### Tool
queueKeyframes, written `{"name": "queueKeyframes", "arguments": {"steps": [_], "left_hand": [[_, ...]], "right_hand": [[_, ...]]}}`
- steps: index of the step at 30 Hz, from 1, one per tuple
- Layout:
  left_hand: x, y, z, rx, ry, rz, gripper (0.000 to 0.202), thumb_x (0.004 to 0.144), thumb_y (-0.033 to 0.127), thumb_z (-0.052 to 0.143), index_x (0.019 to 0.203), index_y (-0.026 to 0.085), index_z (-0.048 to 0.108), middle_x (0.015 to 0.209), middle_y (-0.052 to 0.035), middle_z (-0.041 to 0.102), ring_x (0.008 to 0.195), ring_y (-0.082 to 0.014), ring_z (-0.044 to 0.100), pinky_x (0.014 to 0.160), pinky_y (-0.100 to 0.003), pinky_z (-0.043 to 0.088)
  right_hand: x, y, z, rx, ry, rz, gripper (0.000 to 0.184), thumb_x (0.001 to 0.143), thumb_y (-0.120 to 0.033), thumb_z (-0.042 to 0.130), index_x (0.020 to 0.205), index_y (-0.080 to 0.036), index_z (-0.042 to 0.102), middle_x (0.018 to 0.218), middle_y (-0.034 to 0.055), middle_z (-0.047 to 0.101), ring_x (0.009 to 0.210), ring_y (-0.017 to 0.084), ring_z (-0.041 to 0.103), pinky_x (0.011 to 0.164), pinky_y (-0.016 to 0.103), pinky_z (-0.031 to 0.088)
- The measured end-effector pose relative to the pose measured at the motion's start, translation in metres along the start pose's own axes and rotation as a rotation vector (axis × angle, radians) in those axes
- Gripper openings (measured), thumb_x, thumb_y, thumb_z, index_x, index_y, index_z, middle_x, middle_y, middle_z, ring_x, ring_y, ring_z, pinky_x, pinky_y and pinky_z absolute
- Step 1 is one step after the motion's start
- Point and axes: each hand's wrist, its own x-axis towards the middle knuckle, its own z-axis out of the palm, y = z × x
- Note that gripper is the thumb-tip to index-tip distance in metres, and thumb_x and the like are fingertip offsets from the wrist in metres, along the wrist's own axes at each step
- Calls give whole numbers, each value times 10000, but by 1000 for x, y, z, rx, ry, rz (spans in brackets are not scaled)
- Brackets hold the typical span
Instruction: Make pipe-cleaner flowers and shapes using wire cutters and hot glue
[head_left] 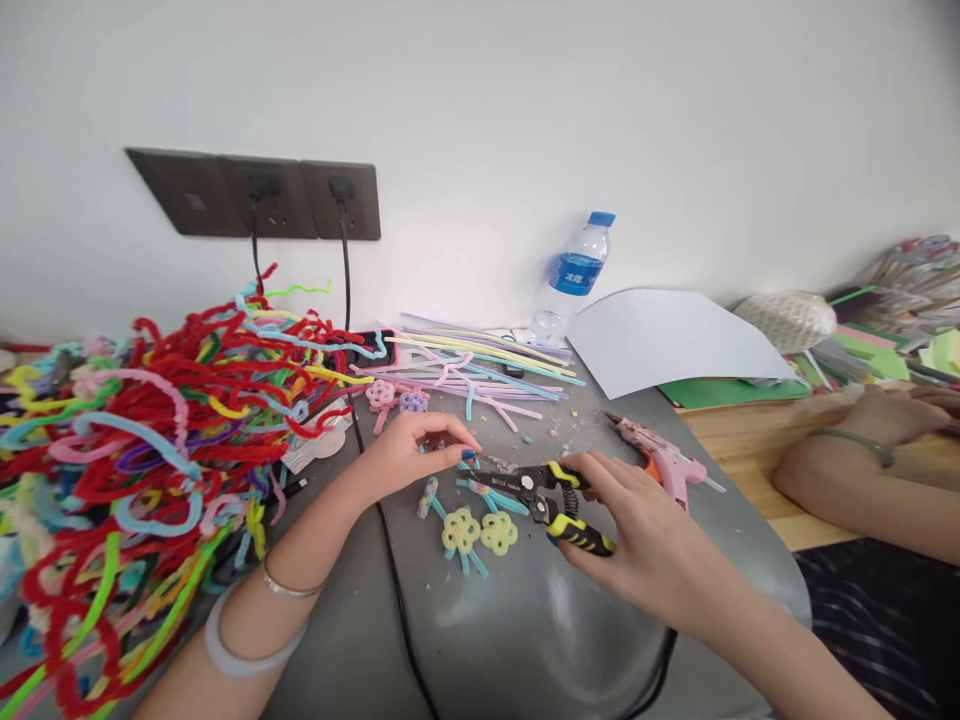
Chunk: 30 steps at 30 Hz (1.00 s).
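Because the pliers (pixel 528 483) have their nose right beside the left hand's fingertips, this looks like a moment for small, deliberate squeezes. The right hand (pixel 637 515) is wrapped round the pliers' handles, which stand spread apart, and the left hand (pixel 409 450) has thumb and forefinger drawn close together at the pliers' tip; whether they pinch anything is too small to tell. Good practice would be to grip any piece well back from the blades, keeping the blue nails clear, and to close the handles only once the tip is squarely placed.

Just below the pliers' nose lie light-blue fuzzy stems (pixel 512 501) and two yellow looped flowers (pixel 460 531), best kept out of the bite. Above the pliers, straight pipe cleaners (pixel 487 350) are spread out. Right of them rests a pink glue gun (pixel 675 470), its nozzle best avoided by the right wrist. Left of the pliers, past a black cable (pixel 394 570), a tangled pipe-cleaner heap (pixel 180 420) could snag the left forearm.
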Motion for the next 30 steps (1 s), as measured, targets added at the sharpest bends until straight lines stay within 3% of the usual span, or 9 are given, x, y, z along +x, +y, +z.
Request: {"name": "queueKeyframes", "arguments": {"steps": [7, 12, 18, 22, 25, 30], "left_hand": [[-1, 2, 2, 124, 20, -10, 127, 850, 235, 602, 851, 171, 712, 807, -21, 725, 687, -127, 647, 628, -213, 480], [1, 1, 3, -96, 16, -162, 154, 847, 313, 623, 837, 162, 655, 756, -24, 721, 661, -158, 702, 625, -242, 542], [3, -7, -5, -200, 168, -209, 251, 829, 405, 661, 837, 161, 603, 776, -67, 764, 621, -171, 718, 650, -273, 556], [4, -13, -5, -200, 243, -230, 268, 803, 418, 684, 809, 161, 607, 684, -58, 744, 659, -196, 729, 659, -286, 571], [4, -16, -4, -146, 278, -220, 249, 799, 407, 680, 774, 170, 609, 720, -52, 754, 601, -169, 697, 588, -257, 551], [5, -18, -5, 133, 306, -100, 199, 865, 316, 565, 852, 186, 715, 844, -48, 773, 717, -176, 707, 592, -243, 523]], "right_hand": [[2, 0, 7, -45, -25, 45, 344, 738, -225, 605, 1074, -228, 532, 942, 52, 645, 849, 265, 613, 755, 375, 434], [4, -2, 7, -82, -8, 59, 317, 727, -245, 609, 1037, -229, 544, 918, 60, 645, 836, 283, 605, 747, 384, 431], [4, -2, 8, -34, 15, 92, 316, 725, -241, 604, 1035, -228, 540, 987, 78, 658, 899, 295, 613, 765, 392, 450], [2, -5, 8, 140, -44, 162, 323, 755, -242, 591, 1072, -233, 529, 979, 54, 666, 878, 258, 624, 751, 357, 471], [1, -10, 2, 371, -150, 241, 294, 816, -285, 553, 1105, -237, 537, 945, 31, 677, 864, 236, 635, 735, 324, 488], [-1, -8, -8, 727, -275, 349, 367, 805, -402, 590, 1128, -229, 621, 1007, 62, 692, 1033, 302, 617, 829, 362, 508]]}}
